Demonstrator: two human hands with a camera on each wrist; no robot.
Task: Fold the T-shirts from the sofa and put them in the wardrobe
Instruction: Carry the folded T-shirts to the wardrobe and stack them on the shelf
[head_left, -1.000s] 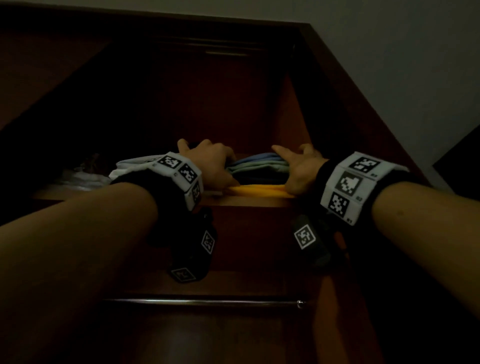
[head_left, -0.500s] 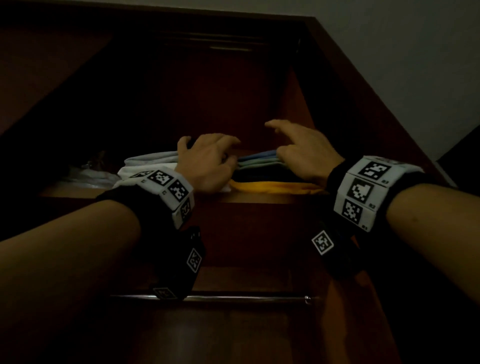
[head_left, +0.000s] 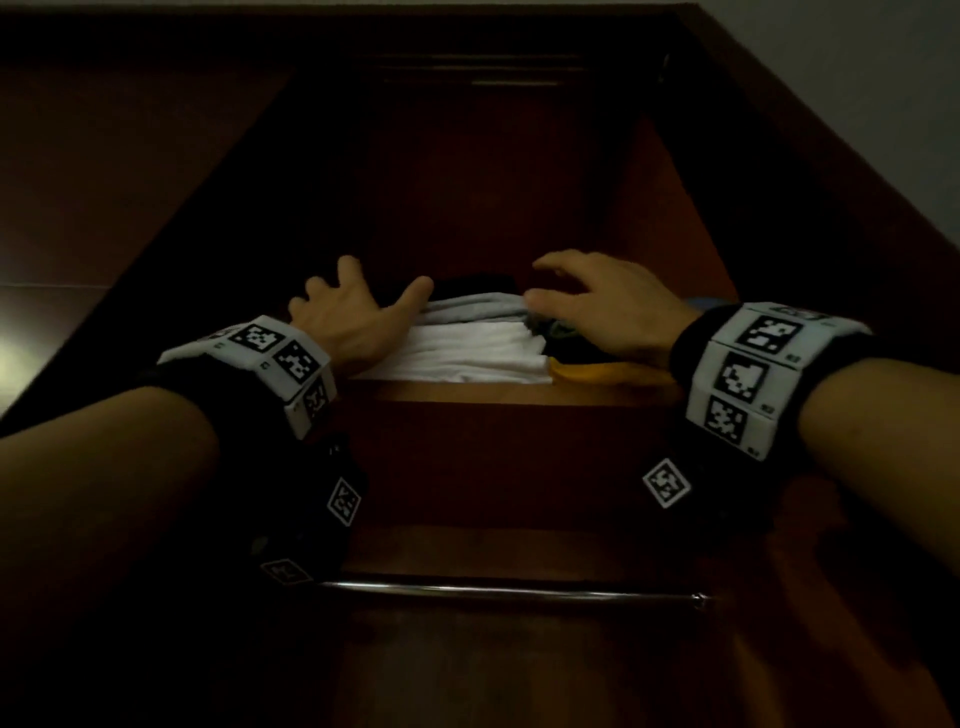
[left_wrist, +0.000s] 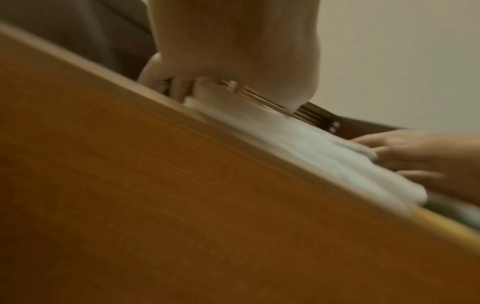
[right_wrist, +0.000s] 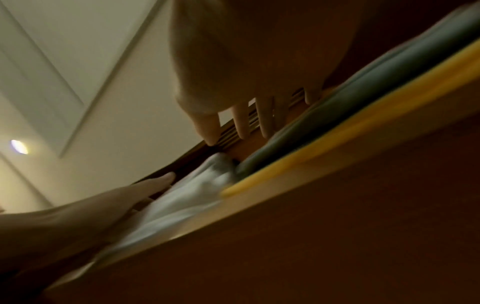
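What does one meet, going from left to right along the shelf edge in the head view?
left hand → white folded shirts → yellow shirt → right hand

Both wrist views are motion-blurred; the left hand (head_left: 353, 317) hides the white T-shirt's (head_left: 467, 353) left edge in the dark wardrobe (head_left: 498, 208).

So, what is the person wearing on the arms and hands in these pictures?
Both forearms are bare, with no sleeves in view. The left hand and right hand wear no gloves. Each wrist carries a black band with white square panels printed with black-and-white code markers. Under each wrist hangs a dark device, also with such markers. No cables show.
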